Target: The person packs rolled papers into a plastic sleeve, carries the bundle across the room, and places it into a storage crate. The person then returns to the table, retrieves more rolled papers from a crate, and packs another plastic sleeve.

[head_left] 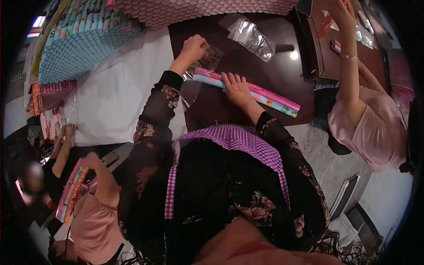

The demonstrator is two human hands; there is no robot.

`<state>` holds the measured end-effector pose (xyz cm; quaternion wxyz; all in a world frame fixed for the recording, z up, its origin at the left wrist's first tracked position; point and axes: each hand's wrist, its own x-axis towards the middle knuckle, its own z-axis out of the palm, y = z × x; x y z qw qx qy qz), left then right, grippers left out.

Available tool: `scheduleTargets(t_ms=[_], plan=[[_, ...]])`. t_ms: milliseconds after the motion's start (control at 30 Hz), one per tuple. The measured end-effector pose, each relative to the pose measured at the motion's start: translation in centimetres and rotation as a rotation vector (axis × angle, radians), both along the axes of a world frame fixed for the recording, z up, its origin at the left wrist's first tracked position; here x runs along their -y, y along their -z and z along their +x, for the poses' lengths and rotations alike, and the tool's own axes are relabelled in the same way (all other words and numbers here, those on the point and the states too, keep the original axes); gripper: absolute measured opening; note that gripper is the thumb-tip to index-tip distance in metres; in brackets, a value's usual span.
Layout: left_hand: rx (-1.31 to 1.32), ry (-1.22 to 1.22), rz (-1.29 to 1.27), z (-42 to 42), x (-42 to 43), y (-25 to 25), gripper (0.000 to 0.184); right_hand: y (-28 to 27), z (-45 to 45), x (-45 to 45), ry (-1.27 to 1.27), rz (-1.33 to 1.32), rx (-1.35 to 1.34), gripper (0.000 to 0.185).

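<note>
A pink roll (269, 94) and a light blue patterned roll (263, 99) lie side by side, slanting across the dark table. My right hand (237, 89) rests on both rolls with its fingers spread over them. Beyond their left end, my left hand (194, 47) is closed at the edge of a clear plastic bag (211, 58); its fingertips seem to pinch the film. The near part of the bag reaches the rolls' left end. More clear bags (252, 37) lie farther back on the table.
Stacked blue rolls (79, 48) and pink rolls (207, 11) stand along the back. A white cloth (128, 88) covers the table's left part. One person (369, 119) is at the right; another holds several rolls (70, 192) at lower left.
</note>
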<state>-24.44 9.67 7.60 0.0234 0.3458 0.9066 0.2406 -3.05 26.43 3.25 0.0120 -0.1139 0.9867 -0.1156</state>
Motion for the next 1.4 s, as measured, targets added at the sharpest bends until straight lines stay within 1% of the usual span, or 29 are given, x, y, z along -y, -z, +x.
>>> scheduleTargets(t_ms=[67, 100, 133, 200, 233, 300, 333, 400, 433, 500, 533, 600, 667, 700, 767, 800, 833, 867, 900, 967, 1000, 1033, 1100, 1133, 1167, 1233, 1267, 1333, 1400], plan=[[0.103, -0.069, 0.079, 0.5, 1.1, -2.0, 0.02, 0.0, 0.0, -0.1, -0.003, 0.006, 0.016, 0.07], [0.07, -0.109, 0.191, 1.2, 1.6, -2.8, 0.027, 0.0, 0.0, -0.1, -0.011, 0.007, 0.009, 0.07], [0.062, -0.116, 0.193, 1.7, 2.1, -3.7, 0.027, 0.0, 0.1, -0.1, -0.011, 0.005, 0.01, 0.071], [0.235, -0.175, 0.176, 2.5, 3.1, -5.8, 0.03, 0.0, 0.1, -0.1, -0.021, 0.004, 0.004, 0.071], [0.227, -0.184, 0.18, 3.0, 3.6, -6.5, 0.03, 0.0, 0.1, 0.0, -0.01, 0.009, -0.034, 0.071], [0.4, -0.231, 0.298, 3.8, 4.5, -7.6, 0.034, -0.1, 0.1, 0.1, -0.007, 0.015, -0.081, 0.07], [0.391, -0.238, 0.301, 3.7, 5.1, -7.6, 0.034, -0.2, 0.1, 0.1, -0.004, 0.013, -0.071, 0.07], [0.294, -0.227, 0.376, 3.4, 6.7, -7.9, 0.037, -0.2, 0.2, 0.2, -0.005, 0.011, -0.065, 0.069], [0.332, -0.287, 0.385, 3.4, 7.7, -8.3, 0.033, -0.3, 0.1, 0.2, 0.001, 0.019, -0.067, 0.068], [0.356, -0.299, 0.479, 2.7, 10.0, -8.7, 0.028, -0.3, 0.4, 0.3, -0.001, 0.027, -0.061, 0.068], [0.361, -0.34, 0.441, 2.0, 11.3, -9.5, 0.024, -0.4, 0.4, 0.2, -0.004, 0.021, -0.069, 0.068], [0.335, -0.44, 0.446, 1.8, 13.9, -13.1, 0.023, -0.5, 0.4, 0.2, -0.008, 0.015, -0.09, 0.068], [0.2, -0.492, 0.393, 1.3, 16.8, -16.9, 0.019, -0.7, 0.5, 0.4, -0.01, 0.008, -0.066, 0.069], [0.203, -0.48, 0.424, 0.6, 18.6, -18.3, 0.017, -1.0, 0.4, 0.4, -0.002, 0.001, -0.044, 0.069], [0.186, -0.489, 0.51, -0.2, 21.1, -21.1, 0.016, -0.4, 0.4, 0.2, -0.016, 0.002, -0.109, 0.069], [0.159, -0.495, 0.511, 0.3, 21.6, -22.6, 0.016, -0.1, 0.4, 0.1, -0.019, 0.004, -0.165, 0.068], [0.094, -0.517, 0.553, 0.9, 21.9, -24.4, 0.018, 0.3, 0.3, -0.1, -0.041, -0.018, -0.209, 0.071], [0.017, -0.533, 0.596, 0.9, 22.2, -26.1, 0.02, 0.4, 0.2, -0.1, -0.041, -0.015, -0.199, 0.072], [-0.032, -0.529, 0.601, 0.4, 23.2, -27.6, 0.02, 0.1, 0.3, 0.0, -0.04, -0.008, -0.191, 0.073], [-0.249, -0.511, 0.607, -0.6, 25.5, -30.3, 0.016, 0.2, 0.4, 0.0, -0.035, 0.011, -0.18, 0.074], [-0.382, -0.588, 0.591, 0.6, 24.6, -32.9, 0.017, 0.2, 0.5, 0.1, -0.041, 0.001, -0.194, 0.074], [-0.421, -0.584, 0.601, 1.3, 24.5, -35.2, 0.017, 0.4, 0.5, 0.0, -0.046, -0.008, -0.203, 0.074], [-0.675, -0.412, 0.537, 2.5, 23.8, -38.2, 0.023, 1.3, 0.5, 0.0, -0.027, 0.051, -0.193, 0.073], [-0.672, -0.371, 0.715, 3.4, 21.6, -39.2, 0.023, 1.0, 0.5, -0.1, -0.035, 0.043, -0.176, 0.073], [-0.664, -0.364, 0.719, 4.2, 20.5, -39.3, 0.023, 0.8, 0.5, -0.2, -0.025, 0.045, -0.171, 0.073], [-0.483, -0.214, 0.723, 5.8, 19.0, -38.2, 0.018, 0.3, 0.5, 0.0, -0.027, 0.02, -0.131, 0.071], [-0.549, -0.202, 0.577, 6.3, 18.1, -36.2, 0.013, 0.2, 0.6, 0.1, -0.024, 0.005, -0.162, 0.069], [-0.608, -0.224, 0.355, 6.5, 15.9, -30.6, 0.013, -0.5, 0.5, 0.3, -0.018, -0.001, -0.151, 0.069], [-0.637, -0.201, 0.176, 7.5, 14.0, -22.8, 0.019, -0.3, 0.8, 0.0, -0.008, -0.004, -0.146, 0.069]])
